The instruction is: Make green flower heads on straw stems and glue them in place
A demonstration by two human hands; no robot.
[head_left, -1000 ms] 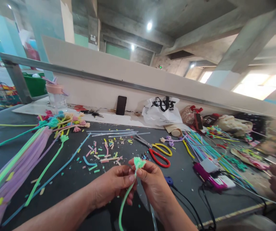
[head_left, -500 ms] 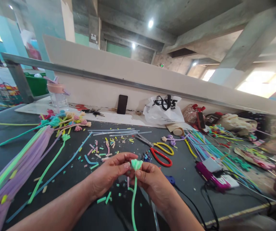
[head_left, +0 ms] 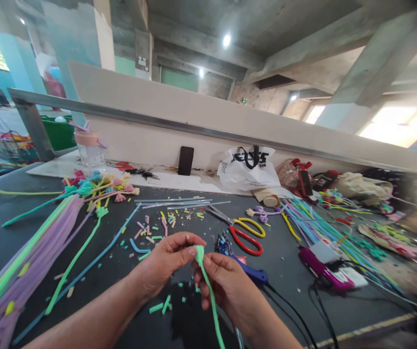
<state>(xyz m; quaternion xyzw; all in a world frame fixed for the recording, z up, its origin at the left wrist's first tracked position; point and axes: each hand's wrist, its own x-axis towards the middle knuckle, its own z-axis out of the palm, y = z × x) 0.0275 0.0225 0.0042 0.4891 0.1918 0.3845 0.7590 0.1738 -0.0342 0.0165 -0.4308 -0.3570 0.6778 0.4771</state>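
- A light green, fuzzy stem with a bunched tip (head_left: 213, 303) is held up over the black desk (head_left: 284, 271), in front of the person.
- Its bunched tip is pinched between the thumb and finger of the left hand (head_left: 167, 264), which is kept narrow.
- The right hand (head_left: 230, 286) is curled close by, and its thumb is placed at the stem, just under the tip. How tightly the stem is gripped there cannot be told.
- The lower end of the stem is left hanging past the right hand.
- A blue glue gun with a black cord (head_left: 250, 272) is seen just beyond the right hand, lying on the desk.
- Metal scissors with one red and one yellow handle (head_left: 233, 222) are laid open behind the glue gun.
- Small cut bits in pink, yellow and green (head_left: 147, 228) are scattered past the left hand.
- Long, clear, thin sticks (head_left: 179, 202) are lined up behind those bits.
- On the left, another light green, fuzzy stem (head_left: 79, 257) is laid beside a big bunch of light purple stems (head_left: 34, 259).
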